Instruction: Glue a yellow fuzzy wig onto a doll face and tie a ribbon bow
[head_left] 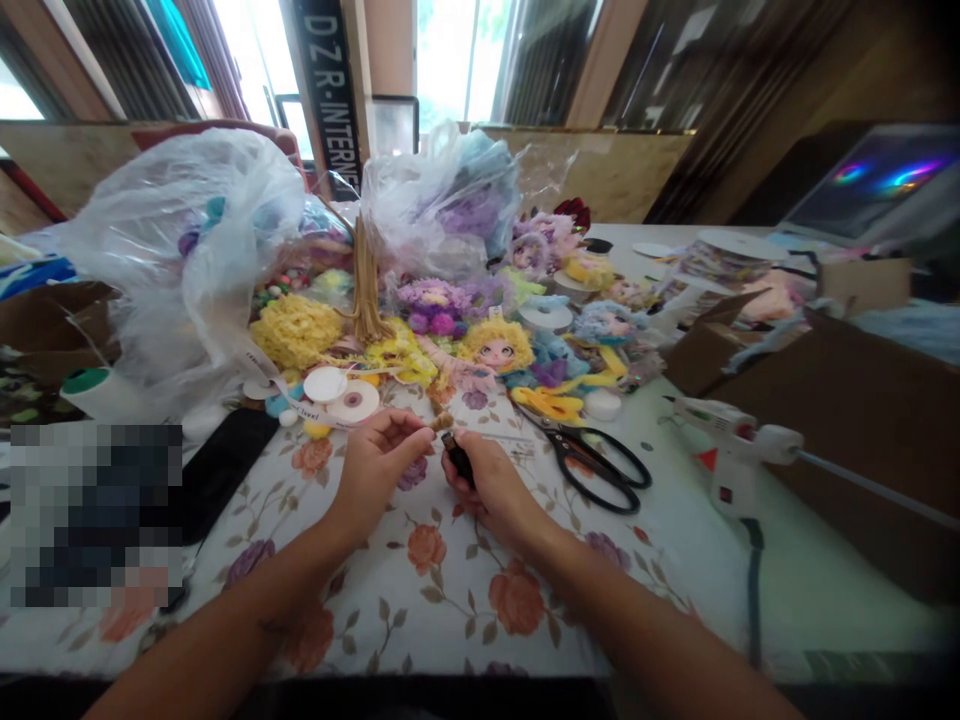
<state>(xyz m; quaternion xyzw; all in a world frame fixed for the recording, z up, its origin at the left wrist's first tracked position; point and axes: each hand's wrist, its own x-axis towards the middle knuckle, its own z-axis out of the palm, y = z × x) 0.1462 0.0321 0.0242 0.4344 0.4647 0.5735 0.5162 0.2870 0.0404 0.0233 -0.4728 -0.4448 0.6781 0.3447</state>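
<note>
My left hand [381,462] has its thumb and forefinger pinched together on a small tan-brown piece [441,423], too small for me to tell its kind. Close beside it, my right hand [495,485] is wrapped around a black lighter [459,462] with its metal top pointing up toward that piece. No flame can be made out. Both hands are just above a flowered cloth [427,600]. Right of my right hand lie black-handled scissors [600,465]. Behind the hands sits a doll's head with curly yellow hair [497,348].
White ribbon spools [352,400] and a yellow fluffy bundle [296,332] lie behind my left hand. Plastic bags [195,220] fill the back left. At right are a white glue gun [739,455] and a cardboard box [847,420]. A black phone-like slab [229,470] lies left.
</note>
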